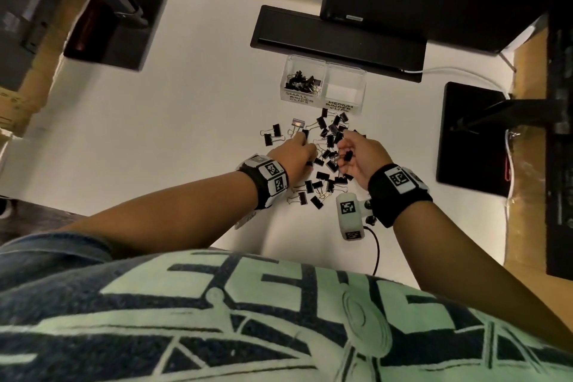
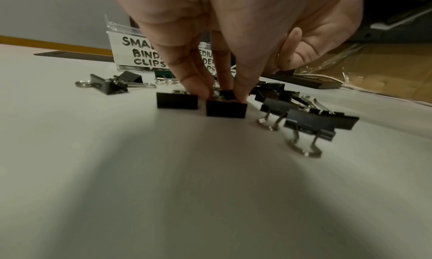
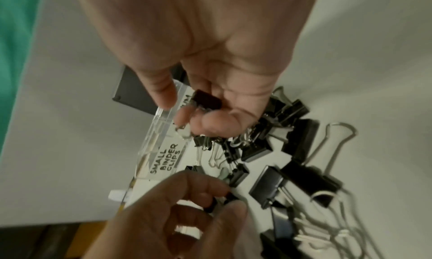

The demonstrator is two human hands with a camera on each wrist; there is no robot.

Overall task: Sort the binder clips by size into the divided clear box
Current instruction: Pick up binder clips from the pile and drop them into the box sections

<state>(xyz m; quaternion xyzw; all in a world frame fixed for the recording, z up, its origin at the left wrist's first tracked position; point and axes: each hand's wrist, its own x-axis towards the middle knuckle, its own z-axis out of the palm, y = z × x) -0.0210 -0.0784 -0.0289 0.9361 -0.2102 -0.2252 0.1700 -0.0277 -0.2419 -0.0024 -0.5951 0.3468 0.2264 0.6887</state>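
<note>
A clear divided box [image 1: 359,84] stands at the back of the white table. Its left compartment, labelled SMALL BINDER CLIPS [image 2: 140,54], holds several small black clips [image 1: 302,79]; the MEDIUM compartment [image 1: 344,91] looks empty. A loose pile of black binder clips [image 1: 325,164] of mixed sizes lies in front of the box. My left hand [image 2: 222,96] reaches down into the pile and pinches a small black clip [image 2: 226,94] with its fingertips. My right hand [image 3: 187,113] hovers palm-up over the pile, fingers curled round a small black clip [image 3: 207,99].
Two black monitor bases sit on the table, one far left [image 1: 114,25] and one right [image 1: 468,136]. A long black bar [image 1: 338,40] lies just behind the box, and a white cable [image 1: 465,74] runs to the right. The table's near edge meets my shirt.
</note>
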